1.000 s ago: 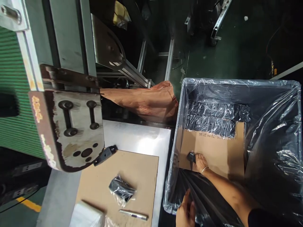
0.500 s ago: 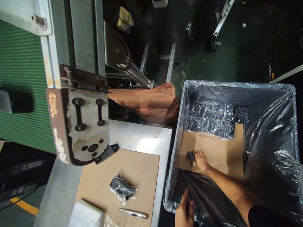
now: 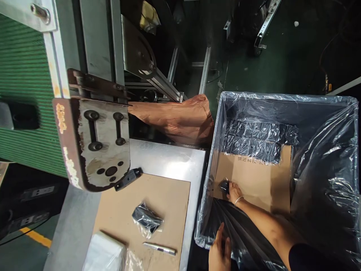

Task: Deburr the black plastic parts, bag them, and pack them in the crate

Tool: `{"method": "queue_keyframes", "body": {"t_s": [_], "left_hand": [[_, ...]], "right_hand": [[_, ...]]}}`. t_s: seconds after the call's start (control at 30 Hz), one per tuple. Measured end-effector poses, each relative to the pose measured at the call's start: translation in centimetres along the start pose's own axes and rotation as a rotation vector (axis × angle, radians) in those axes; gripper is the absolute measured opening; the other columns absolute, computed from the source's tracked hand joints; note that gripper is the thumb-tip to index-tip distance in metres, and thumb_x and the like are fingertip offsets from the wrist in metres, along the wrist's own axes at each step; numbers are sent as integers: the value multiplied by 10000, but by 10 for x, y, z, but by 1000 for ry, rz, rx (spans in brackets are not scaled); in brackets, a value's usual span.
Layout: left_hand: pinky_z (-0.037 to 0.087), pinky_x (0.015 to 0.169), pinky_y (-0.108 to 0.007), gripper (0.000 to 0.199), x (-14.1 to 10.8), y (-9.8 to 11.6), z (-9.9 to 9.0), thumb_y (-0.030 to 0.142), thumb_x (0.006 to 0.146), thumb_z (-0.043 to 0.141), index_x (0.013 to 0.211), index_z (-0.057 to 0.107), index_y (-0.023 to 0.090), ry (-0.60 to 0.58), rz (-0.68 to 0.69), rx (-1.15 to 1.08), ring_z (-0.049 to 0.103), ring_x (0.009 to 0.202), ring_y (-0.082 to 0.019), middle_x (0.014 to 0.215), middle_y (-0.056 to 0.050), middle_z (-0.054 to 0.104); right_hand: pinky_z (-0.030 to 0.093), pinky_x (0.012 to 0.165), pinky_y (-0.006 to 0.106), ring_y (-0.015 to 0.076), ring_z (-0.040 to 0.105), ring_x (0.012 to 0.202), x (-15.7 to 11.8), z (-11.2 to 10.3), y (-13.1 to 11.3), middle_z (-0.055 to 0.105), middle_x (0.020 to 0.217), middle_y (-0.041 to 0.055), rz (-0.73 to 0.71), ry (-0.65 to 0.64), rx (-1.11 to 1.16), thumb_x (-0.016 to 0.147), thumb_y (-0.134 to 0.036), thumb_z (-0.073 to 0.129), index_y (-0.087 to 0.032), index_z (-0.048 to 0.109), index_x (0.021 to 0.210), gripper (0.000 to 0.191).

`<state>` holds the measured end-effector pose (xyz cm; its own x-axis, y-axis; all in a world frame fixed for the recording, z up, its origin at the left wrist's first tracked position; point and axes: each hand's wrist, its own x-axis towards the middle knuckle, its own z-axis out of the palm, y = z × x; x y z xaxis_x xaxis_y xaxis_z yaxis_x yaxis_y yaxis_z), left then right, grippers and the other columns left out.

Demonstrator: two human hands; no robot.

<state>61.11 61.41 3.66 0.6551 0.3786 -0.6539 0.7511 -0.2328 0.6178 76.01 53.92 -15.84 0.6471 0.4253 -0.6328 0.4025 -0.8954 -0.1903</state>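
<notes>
Inside the plastic-lined bin [image 3: 221, 124], my right hand [image 3: 234, 192] grips a small black part [image 3: 225, 185] that looks bagged in clear plastic. It rests low over the left side of a cardboard sheet [image 3: 248, 175]. Rows of black bagged parts [image 3: 255, 141] lie beyond that sheet. My left hand [image 3: 220, 246] is at the bin's near left corner, against the plastic liner [image 3: 239, 226], fingers stretched and holding nothing visible. Left of the bin, another bagged black part [image 3: 147, 217] lies on a cardboard mat [image 3: 166, 192].
A silver pen-shaped tool [image 3: 160, 248] and a stack of clear bags [image 3: 104, 252] share the metal table [image 3: 169, 154]. A metal conveyor end plate [image 3: 105, 146] overhangs it beside a green belt [image 3: 25, 75]. Brown paper [image 3: 180, 116] sits behind the table.
My right hand has shifted slightly left with the black part, which has turned a little. My left hand stays at the bin corner. The whole view has tilted slightly.
</notes>
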Motion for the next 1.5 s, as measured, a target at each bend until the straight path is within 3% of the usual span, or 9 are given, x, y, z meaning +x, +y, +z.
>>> {"method": "queue_keyframes", "body": {"t_s": [0.2, 0.47, 0.67, 0.93, 1.0, 1.13, 1.2, 1.37, 1.5], "left_hand": [[418, 564, -260, 552, -2, -11, 6, 389, 827, 294, 1239, 411, 40, -9, -19, 10, 551, 559, -158, 658, -62, 599], [428, 577, -283, 579, -4, -13, 7, 390, 826, 289, 1241, 390, -1, -16, -10, -22, 565, 568, -178, 634, -73, 605], [447, 577, -265, 534, -3, -13, 8, 390, 814, 316, 1231, 437, 79, -5, -31, -25, 556, 550, -168, 627, -62, 615], [441, 512, -265, 581, -7, -20, 13, 446, 829, 292, 1204, 459, 34, 81, -33, -76, 532, 482, -157, 580, -55, 591], [468, 558, -271, 548, -6, -19, 8, 459, 829, 310, 1160, 512, 71, 182, -56, -108, 569, 549, -169, 630, -68, 620], [461, 813, -304, 433, 1, -10, -13, 443, 817, 385, 1061, 575, 140, 487, -74, -171, 577, 942, -212, 1026, -116, 620], [470, 788, -298, 409, 7, -3, -27, 430, 821, 399, 1073, 558, 149, 566, -61, -160, 578, 930, -207, 1027, -111, 605], [492, 714, -293, 392, 29, 12, -58, 390, 834, 407, 1129, 498, 149, 609, 60, -31, 567, 903, -192, 1064, -120, 534], [461, 844, -382, 386, 60, 24, -72, 333, 851, 385, 1180, 454, 144, 538, 234, 105, 490, 1055, -228, 1136, -136, 501]], "right_hand": [[449, 796, 403, 228, 498, 972, -3, 5, -17, 485, 1111, 88, 86, 7, 8, 847, -310, 556, -138, 467, 1144, 355], [443, 826, 420, 229, 491, 1003, -11, -2, -29, 476, 1151, 79, -154, 68, 1, 861, -265, 543, -149, 489, 1126, 294], [427, 844, 416, 220, 490, 1004, -10, -6, -37, 505, 1107, 67, -332, 106, -34, 873, -246, 523, -145, 519, 1075, 226], [422, 856, 426, 222, 490, 1010, 2, -4, -41, 506, 1111, 64, -425, 107, -50, 874, -233, 521, -154, 514, 1093, 233], [418, 862, 428, 222, 486, 1016, 4, -3, -39, 501, 1120, 65, -429, 99, -50, 875, -231, 519, -160, 513, 1097, 233], [419, 854, 426, 224, 485, 1014, 4, -4, -32, 497, 1122, 66, -410, 92, -42, 874, -237, 520, -163, 506, 1106, 244], [424, 840, 418, 223, 489, 1001, 3, -8, -28, 498, 1113, 66, -392, 97, -29, 869, -247, 527, -159, 503, 1107, 255], [386, 855, 408, 244, 448, 1022, -6, -27, -15, 475, 1125, 88, -281, 207, 40, 831, -259, 549, -143, 466, 1151, 350], [340, 898, 387, 262, 399, 1050, -26, -69, 16, 450, 1142, 130, -104, 436, 104, 847, -227, 435, -133, 383, 1231, 399]]}}
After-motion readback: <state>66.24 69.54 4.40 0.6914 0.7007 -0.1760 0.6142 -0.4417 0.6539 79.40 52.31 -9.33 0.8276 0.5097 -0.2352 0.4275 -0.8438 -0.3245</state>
